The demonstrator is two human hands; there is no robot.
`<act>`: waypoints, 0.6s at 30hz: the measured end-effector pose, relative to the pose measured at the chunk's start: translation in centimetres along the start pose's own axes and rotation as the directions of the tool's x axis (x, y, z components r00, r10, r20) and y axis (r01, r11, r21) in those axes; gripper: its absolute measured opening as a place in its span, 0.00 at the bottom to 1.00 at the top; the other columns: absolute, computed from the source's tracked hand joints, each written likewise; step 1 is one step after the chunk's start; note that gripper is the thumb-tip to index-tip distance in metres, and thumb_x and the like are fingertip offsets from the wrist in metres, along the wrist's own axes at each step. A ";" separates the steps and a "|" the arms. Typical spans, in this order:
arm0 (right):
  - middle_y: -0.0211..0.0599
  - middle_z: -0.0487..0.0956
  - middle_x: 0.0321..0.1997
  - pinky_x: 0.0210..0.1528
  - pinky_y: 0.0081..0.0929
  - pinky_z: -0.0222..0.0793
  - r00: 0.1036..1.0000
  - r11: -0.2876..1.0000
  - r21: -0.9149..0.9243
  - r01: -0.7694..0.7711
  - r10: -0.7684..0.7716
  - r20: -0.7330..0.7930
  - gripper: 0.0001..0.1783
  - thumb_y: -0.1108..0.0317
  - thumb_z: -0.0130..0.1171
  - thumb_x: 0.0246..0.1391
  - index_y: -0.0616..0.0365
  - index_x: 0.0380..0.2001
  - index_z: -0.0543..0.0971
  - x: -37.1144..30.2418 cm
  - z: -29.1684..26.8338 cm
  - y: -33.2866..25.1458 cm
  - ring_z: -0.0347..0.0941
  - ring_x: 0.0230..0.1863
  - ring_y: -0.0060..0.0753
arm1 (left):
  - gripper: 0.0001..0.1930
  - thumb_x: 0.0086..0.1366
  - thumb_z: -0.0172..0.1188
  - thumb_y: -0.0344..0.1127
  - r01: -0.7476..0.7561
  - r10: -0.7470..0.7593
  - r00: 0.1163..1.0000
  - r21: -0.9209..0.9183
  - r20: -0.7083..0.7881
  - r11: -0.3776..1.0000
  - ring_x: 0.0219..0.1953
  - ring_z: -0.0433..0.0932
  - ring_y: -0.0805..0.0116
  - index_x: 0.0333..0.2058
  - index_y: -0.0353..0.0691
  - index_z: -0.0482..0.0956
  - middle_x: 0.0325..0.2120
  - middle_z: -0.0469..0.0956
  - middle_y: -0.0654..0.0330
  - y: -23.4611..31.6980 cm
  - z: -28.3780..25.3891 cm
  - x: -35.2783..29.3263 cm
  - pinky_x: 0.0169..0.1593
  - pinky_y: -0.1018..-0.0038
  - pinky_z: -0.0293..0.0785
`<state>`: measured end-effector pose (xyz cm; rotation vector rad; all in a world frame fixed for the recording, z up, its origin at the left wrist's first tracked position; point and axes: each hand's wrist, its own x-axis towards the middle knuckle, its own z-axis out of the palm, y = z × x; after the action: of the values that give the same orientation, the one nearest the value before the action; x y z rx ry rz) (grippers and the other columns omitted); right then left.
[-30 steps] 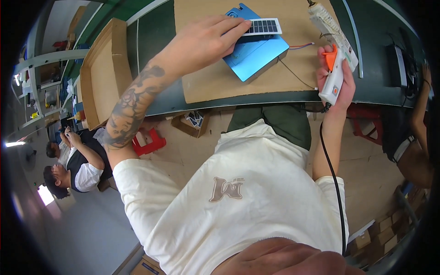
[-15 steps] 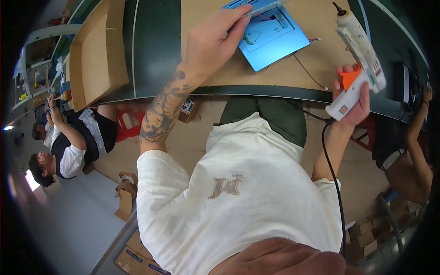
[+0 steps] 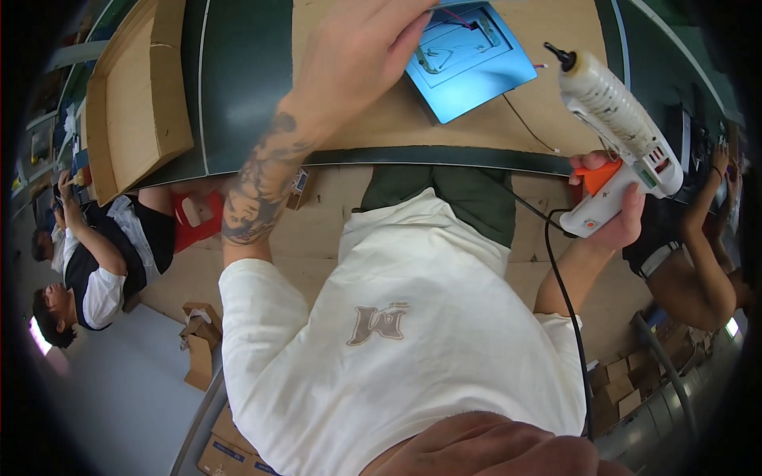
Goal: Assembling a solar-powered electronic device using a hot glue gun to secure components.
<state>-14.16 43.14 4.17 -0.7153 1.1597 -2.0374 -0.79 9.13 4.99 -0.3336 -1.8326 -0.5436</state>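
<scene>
My right hand (image 3: 609,208) is wrapped round the grip of a white hot glue gun (image 3: 615,103), near the table's front edge. Its orange trigger (image 3: 597,178) is under my fingers, and the dark nozzle points up and left. My left hand (image 3: 361,55) reaches over the table, fingers pinched on a thin flat panel (image 3: 448,5) that is mostly cut off by the top of the picture. Below and right of those fingers lies a blue rectangular housing (image 3: 476,67), with a recessed middle, thin wires and small green parts inside. A thin dark cable (image 3: 528,123) trails from it.
Brown cardboard (image 3: 381,135) covers part of the green table (image 3: 246,95). An open cardboard box (image 3: 135,103) stands at the left. The glue gun's black cord (image 3: 567,293) hangs past my right arm. Other people sit at the left (image 3: 103,262) and right (image 3: 690,270).
My right hand has brought the glue gun down, nearer to me and off the table edge. My left hand has moved slightly up and left, taking the panel mostly out of view.
</scene>
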 end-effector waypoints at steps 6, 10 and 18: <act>0.62 0.78 0.45 0.40 0.45 0.75 0.972 0.995 0.083 0.051 -0.030 -0.233 0.30 0.55 0.49 0.63 0.75 0.55 0.66 -1.6 -0.5 1.4 0.77 0.46 0.66 | 0.18 0.65 0.54 0.29 0.167 -0.399 0.658 0.393 0.639 0.904 0.39 0.79 0.51 0.54 0.39 0.75 0.38 0.78 0.50 2.5 -0.7 5.8 0.44 0.63 0.76; 0.55 0.76 0.50 0.47 0.42 0.70 0.989 0.995 0.093 -0.039 0.052 -0.137 0.30 0.54 0.49 0.65 0.70 0.59 0.66 -2.3 -1.8 1.8 0.72 0.52 0.57 | 0.13 0.64 0.55 0.31 0.075 -0.436 0.505 0.465 0.745 0.882 0.38 0.79 0.51 0.47 0.38 0.76 0.36 0.77 0.51 2.5 0.5 6.8 0.43 0.61 0.76; 0.56 0.76 0.49 0.45 0.41 0.71 0.978 0.994 0.109 -0.014 0.037 -0.207 0.29 0.57 0.50 0.64 0.71 0.58 0.66 -3.3 -2.2 2.0 0.73 0.52 0.58 | 0.12 0.62 0.55 0.31 -0.033 -0.351 0.544 0.437 0.762 0.899 0.40 0.79 0.54 0.44 0.38 0.77 0.34 0.76 0.52 2.1 1.9 7.4 0.43 0.62 0.77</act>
<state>-13.19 46.11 0.98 -0.4397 1.1576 -2.1744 -3.76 11.61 11.90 -0.1198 -2.8869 -0.0703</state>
